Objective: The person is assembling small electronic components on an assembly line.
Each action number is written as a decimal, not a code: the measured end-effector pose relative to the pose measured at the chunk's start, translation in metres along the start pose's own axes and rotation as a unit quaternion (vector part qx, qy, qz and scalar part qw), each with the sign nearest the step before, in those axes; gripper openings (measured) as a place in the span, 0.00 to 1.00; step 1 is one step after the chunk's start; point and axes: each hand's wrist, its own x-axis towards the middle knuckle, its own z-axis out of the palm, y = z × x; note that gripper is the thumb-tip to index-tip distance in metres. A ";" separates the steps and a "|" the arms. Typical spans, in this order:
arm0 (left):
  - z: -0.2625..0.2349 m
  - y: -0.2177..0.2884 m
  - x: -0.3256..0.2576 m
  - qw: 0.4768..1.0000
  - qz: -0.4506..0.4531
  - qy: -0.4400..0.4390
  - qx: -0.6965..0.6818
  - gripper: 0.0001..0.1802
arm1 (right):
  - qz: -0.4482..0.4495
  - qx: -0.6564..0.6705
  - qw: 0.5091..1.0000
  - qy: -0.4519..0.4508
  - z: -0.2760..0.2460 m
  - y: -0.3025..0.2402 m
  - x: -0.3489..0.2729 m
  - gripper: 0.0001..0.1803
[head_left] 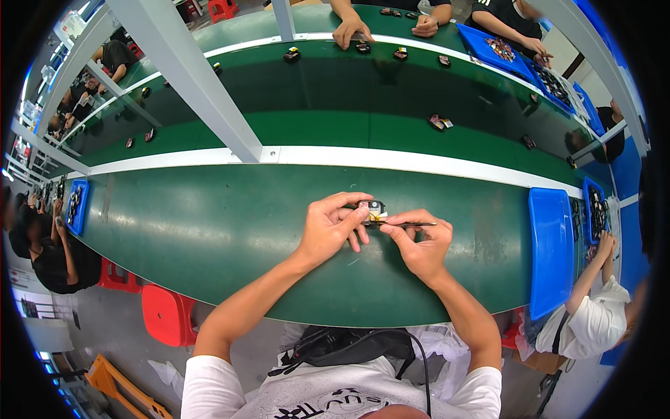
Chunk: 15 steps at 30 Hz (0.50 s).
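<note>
Over the green worktop, my left hand (326,229) grips a small black electronic device (375,209) between thumb and fingers. Its upper side shows a light grey part, a pinkish patch and a bit of yellow at the near edge. From the right, my right hand (423,250) pinches a thin dark tool (421,224), whose exact kind is too small to tell. The fingertips of my right hand meet the device's near right corner, and the tool's far end sticks out past my knuckles to the right. Fingers partly cover the device.
A blue tray (550,251) lies at the worktop's right end. Beyond a white rail (419,162) runs a green belt (314,91) carrying scattered small devices (438,122). A grey post (188,77) rises at left. Co-workers sit opposite and at both sides; a red stool (167,314) stands lower left.
</note>
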 end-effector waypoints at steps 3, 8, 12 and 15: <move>-0.001 -0.001 0.001 1.000 -0.010 -0.004 -0.001 0.16 | -0.019 -0.016 1.000 -0.010 -0.001 -0.003 0.002 0.08; 0.000 0.001 -0.001 1.000 -0.008 -0.015 0.015 0.17 | -0.090 -0.045 0.995 -0.026 -0.002 -0.006 0.003 0.07; 0.000 -0.004 -0.001 0.999 -0.027 0.002 0.024 0.16 | -0.157 -0.084 0.983 -0.037 0.000 -0.007 0.004 0.08; 0.002 -0.002 -0.001 0.999 -0.023 0.013 0.031 0.14 | -0.183 -0.105 0.976 -0.046 0.001 -0.004 0.002 0.09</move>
